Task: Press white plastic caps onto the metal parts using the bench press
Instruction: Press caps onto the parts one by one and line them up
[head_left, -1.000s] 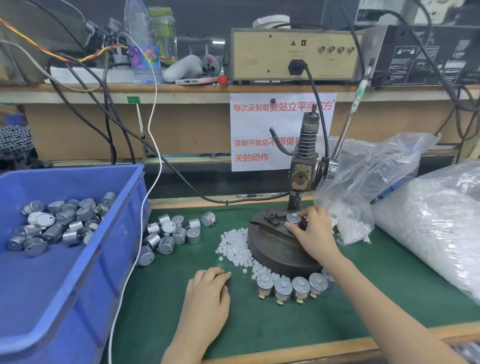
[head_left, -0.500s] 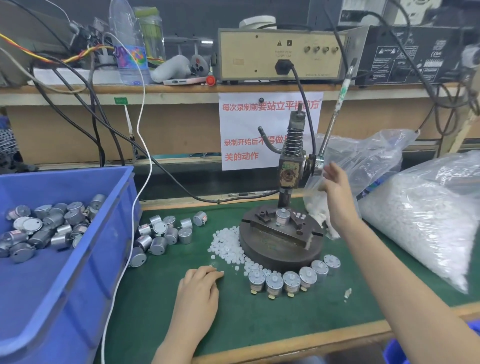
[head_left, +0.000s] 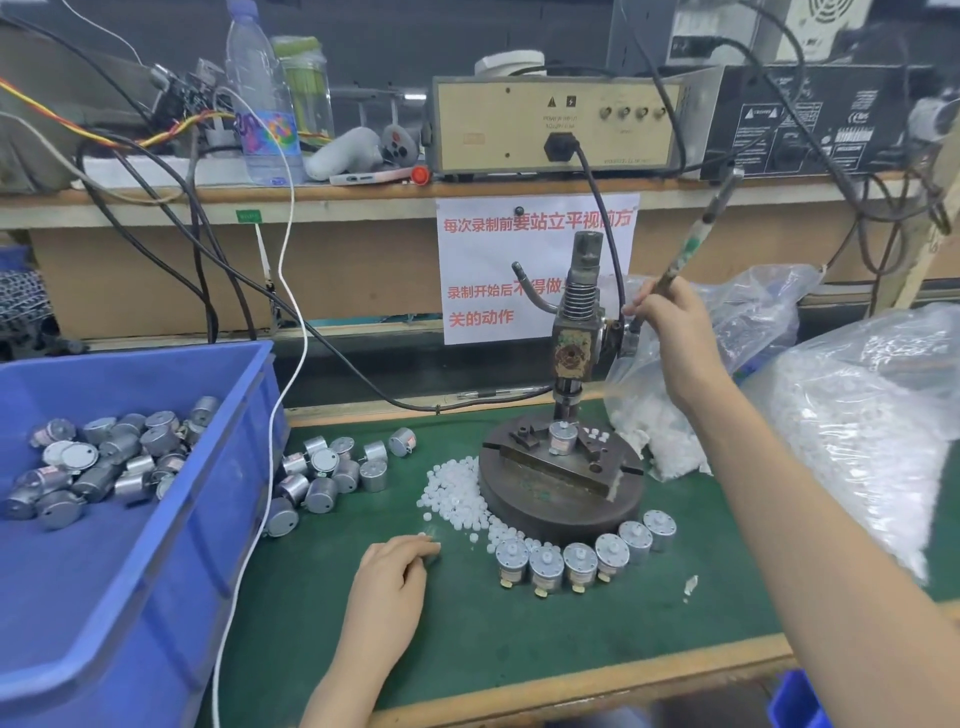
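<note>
The bench press (head_left: 574, 332) stands on a round dark base (head_left: 561, 499) on the green mat. One metal part (head_left: 562, 435) sits upright in the fixture under the ram. My right hand (head_left: 667, 317) is wrapped around the lower end of the press lever (head_left: 701, 234), which slants up to the right. My left hand (head_left: 397, 571) rests on the mat, fingertips at the edge of a pile of white plastic caps (head_left: 457, 493). Whether it pinches a cap is hidden. A curved row of several metal parts (head_left: 582, 558) stands in front of the base.
A blue bin (head_left: 156, 519) with several metal parts fills the left. More loose metal parts (head_left: 332, 473) lie beside it. Clear bags of white caps (head_left: 862, 415) sit at the right. A white cable (head_left: 283, 415) hangs along the bin. Boxes and bottles stand on the shelf (head_left: 363, 192) behind.
My right hand left the metal part in the fixture, rose up and to the right, and closed around the press lever. My left hand stayed at the cap pile.
</note>
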